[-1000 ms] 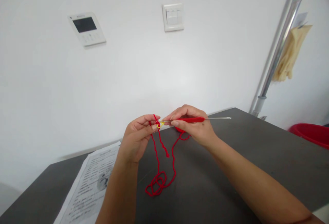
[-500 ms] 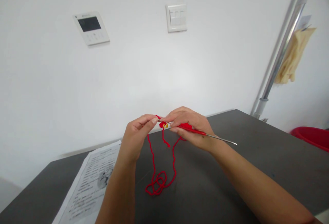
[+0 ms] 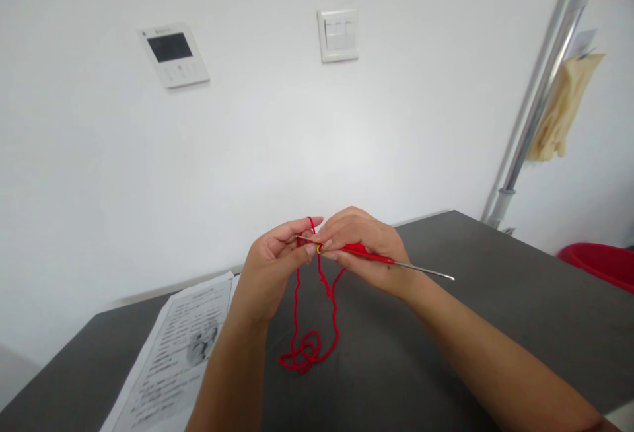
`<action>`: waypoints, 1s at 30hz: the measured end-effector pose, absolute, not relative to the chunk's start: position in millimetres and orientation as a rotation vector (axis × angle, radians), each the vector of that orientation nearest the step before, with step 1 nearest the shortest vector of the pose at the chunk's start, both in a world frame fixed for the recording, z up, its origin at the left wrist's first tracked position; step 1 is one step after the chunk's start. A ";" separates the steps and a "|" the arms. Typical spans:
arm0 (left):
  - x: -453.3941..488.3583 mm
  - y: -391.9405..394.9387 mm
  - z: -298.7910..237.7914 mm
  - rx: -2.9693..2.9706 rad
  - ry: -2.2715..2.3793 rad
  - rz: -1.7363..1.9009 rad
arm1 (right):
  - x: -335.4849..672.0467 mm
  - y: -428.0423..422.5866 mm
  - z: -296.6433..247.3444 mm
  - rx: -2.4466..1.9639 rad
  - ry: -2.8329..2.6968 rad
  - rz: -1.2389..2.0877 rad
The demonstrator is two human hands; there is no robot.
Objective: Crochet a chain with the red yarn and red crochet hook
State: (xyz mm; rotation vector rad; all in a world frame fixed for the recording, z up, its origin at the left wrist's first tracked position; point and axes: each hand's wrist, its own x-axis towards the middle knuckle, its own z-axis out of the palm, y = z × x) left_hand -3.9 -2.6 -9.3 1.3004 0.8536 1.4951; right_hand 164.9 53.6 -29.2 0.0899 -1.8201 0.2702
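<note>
A crochet hook (image 3: 374, 257) with a red grip and metal ends lies in my right hand (image 3: 374, 240), its fingers closed around the grip. The hook's left end reaches across to the fingers of my left hand (image 3: 275, 257). Red yarn (image 3: 335, 320) loops over my left index finger and hangs to a loose coil on the table. Between my left thumb and fingers is a small red crochet piece, mostly hidden. A small yellow ring (image 3: 319, 249), like a stitch marker, shows at the fingertips. Below it dangles a short red tail (image 3: 324, 280).
Printed sheets (image 3: 173, 346) lie on the dark table (image 3: 426, 346) beside my left forearm. A white wall with a screen panel (image 3: 176, 55) and switch (image 3: 337, 36) stands behind. At right are a metal pole (image 3: 545, 88), hanging cream gloves (image 3: 564, 108) and a red basin (image 3: 599, 263).
My left hand has shifted slightly right, its index finger now straighter with yarn over it. The hook's left end now shows past the right fingers, and the red piece is more covered.
</note>
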 end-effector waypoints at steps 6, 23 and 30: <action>1.5 -2.0 -12.3 1.282 0.860 1.592 | 163.0 52.9 -31.3 0.060 -1.791 0.315; 3.2 -10.7 -9.9 1.349 0.987 1.670 | 158.8 48.9 -38.1 -0.132 -1.647 0.680; 4.0 -12.7 -4.4 1.311 0.941 1.714 | 159.1 51.3 -37.1 -0.048 -1.676 0.592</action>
